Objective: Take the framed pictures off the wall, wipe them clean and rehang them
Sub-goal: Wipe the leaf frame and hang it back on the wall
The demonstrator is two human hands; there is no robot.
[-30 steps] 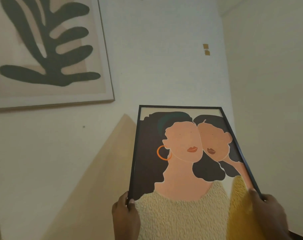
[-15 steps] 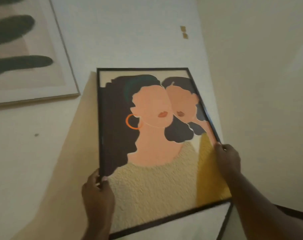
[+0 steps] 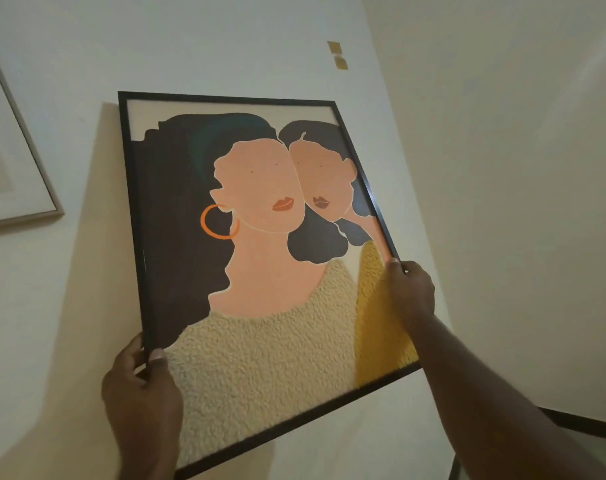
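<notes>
Grip the black-framed portrait [image 3: 260, 237] with both hands at opposite side rails and keep it level; judged from the raised position, the step is rehanging or removal, which cannot be told. Left hand [image 3: 140, 386], at 7 o'clock: fingers curled behind the left rail, thumb [image 3: 158, 356] pressed on the front. Right hand [image 3: 412, 292], at 3 o'clock: fingers wrapped round the right rail. The portrait spans between both hands, tilted, top edge close to the wall [image 3: 190, 46]. 2 gold tabs [image 3: 337, 54] sit at 1 o'clock; a second frame [image 3: 24, 174] hangs at 9 o'clock.
</notes>
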